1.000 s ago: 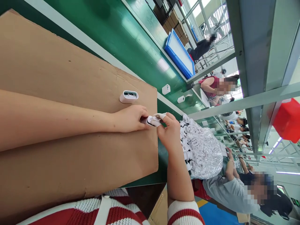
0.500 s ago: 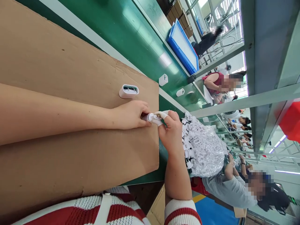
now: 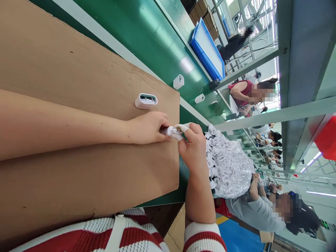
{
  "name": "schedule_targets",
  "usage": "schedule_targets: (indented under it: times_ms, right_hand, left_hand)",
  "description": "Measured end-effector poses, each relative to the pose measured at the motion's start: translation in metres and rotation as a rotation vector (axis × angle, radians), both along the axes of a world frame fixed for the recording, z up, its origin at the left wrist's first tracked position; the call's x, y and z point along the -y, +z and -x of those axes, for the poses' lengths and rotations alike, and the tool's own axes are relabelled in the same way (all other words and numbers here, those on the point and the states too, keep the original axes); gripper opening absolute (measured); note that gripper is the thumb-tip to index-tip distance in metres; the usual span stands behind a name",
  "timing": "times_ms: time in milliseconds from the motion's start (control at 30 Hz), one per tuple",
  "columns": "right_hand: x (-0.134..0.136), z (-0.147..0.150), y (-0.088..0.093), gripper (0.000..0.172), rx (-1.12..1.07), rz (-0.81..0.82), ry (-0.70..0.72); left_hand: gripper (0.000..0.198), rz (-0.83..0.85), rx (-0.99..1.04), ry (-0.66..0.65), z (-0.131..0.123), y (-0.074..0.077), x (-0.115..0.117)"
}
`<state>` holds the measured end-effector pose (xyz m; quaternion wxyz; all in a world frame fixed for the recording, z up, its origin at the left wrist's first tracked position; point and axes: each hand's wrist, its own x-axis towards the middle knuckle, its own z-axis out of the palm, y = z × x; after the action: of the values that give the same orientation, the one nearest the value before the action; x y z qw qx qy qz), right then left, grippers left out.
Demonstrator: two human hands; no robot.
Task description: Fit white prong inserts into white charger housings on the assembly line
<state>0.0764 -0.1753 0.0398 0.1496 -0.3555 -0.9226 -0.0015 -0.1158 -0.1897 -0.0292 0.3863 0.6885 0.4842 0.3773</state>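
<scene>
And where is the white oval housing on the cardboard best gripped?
Probably pinch the white oval housing by its long outer walls, from above: it appears to stand open end up, those walls exposed, while the left hand close beside it would crowd that side.

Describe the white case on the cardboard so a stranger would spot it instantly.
Find the large brown cardboard sheet, then the person's left hand near its edge. Just beside that hand sits a white case with rounded ends, its open end showing some green inside. Unlike the two white pieces on the green surface beyond, it rests on the cardboard; no hand touches it.
</scene>
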Motion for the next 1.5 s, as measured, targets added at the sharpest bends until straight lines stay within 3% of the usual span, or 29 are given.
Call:
schedule_targets:
  times_ms: [200,400,500,600,700,767,833,900,1000,1100,1200,1267,1333,1433,1500]
  right_hand:
    - [-0.008,0.005,0.008,0.024,0.04,0.099,-0.039]
    - [0.0,0.002,-0.02,0.023,-0.322,0.219,-0.182]
    - [-0.001,-0.007,-0.032,0.04,-0.511,0.313,-0.214]
    - [-0.021,-0.034,-0.03,0.058,-0.67,0.331,-0.271]
    - [-0.051,-0.075,-0.026,0.044,-0.626,0.115,-0.592]
    - [-0.067,-0.098,-0.028,0.032,-0.426,0.037,-0.857]
    - [-0.078,-0.113,-0.035,0.027,-0.259,0.032,-0.986]
    - [-0.084,-0.118,-0.043,0.027,-0.198,0.027,-0.967]
    - [-0.087,-0.118,-0.048,0.028,-0.185,0.015,-0.91]
    - [-0.085,-0.115,-0.043,0.033,-0.206,0.041,-0.883]
    - [-0.081,-0.105,-0.037,0.042,-0.45,0.094,-0.782]
    - [-0.075,-0.09,-0.035,0.051,-0.701,0.196,-0.671]
    - [-0.066,-0.073,-0.035,0.055,-0.882,0.364,-0.529]
    - [-0.054,-0.051,-0.036,0.045,-0.938,0.598,-0.337]
    - [-0.049,-0.044,-0.037,0.042,-0.933,0.692,-0.269]
  left_hand:
    - [0.03,0.018,-0.003,0.016,0.0,0.0,0.002]
    - [0.029,-0.04,-0.079,0.023,-0.002,0.004,0.003]
    - [0.031,-0.07,-0.106,-0.002,-0.005,0.012,0.008]
    - [0.034,-0.117,-0.132,0.003,0.0,0.029,0.015]
    - [0.044,-0.242,-0.136,0.145,0.019,0.057,0.008]
    - [0.053,-0.216,-0.191,0.338,0.04,0.074,-0.011]
    - [0.062,-0.13,-0.311,0.518,0.066,0.082,-0.041]
    - [0.072,-0.049,-0.388,0.616,0.094,0.078,-0.073]
    - [0.085,0.113,-0.418,0.693,0.132,0.059,-0.109]
    - [0.088,0.225,-0.41,0.765,0.151,0.044,-0.12]
    - [0.095,0.014,-0.415,0.875,0.146,0.041,-0.114]
    - [0.091,-0.241,-0.463,0.798,0.138,0.042,-0.111]
    - [0.085,-0.337,-0.542,0.589,0.132,0.042,-0.114]
    - [0.079,-0.168,-0.639,0.316,0.13,0.041,-0.126]
    - [0.077,-0.053,-0.638,0.279,0.131,0.043,-0.131]
